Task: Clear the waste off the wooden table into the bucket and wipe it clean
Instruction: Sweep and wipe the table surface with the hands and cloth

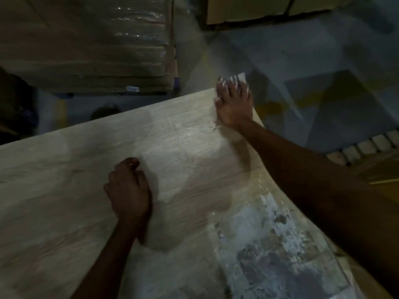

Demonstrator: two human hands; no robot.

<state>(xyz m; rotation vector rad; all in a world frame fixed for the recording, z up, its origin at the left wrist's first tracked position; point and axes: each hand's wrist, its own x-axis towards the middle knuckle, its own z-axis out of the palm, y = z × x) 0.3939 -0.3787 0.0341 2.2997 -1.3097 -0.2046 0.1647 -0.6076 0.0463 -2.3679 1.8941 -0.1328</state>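
Note:
The pale wooden table (75,180) fills the lower left of the blurred head view. My right hand (234,102) lies flat at the table's far right corner, fingers spread and dusted white, pressing on something white (241,77) that sticks out past the edge. My left hand (129,186) rests on the middle of the table with its fingers curled under; nothing shows in it. A patch of grey and white dirt (278,244) covers the table's near right side. No bucket shows.
Plastic-wrapped stacked boards (86,44) stand beyond the table at the upper left. Cardboard boxes (248,9) sit at the top. A bluish floor with yellow markings (323,100) lies to the right, and a slatted object (367,147) is at the right edge.

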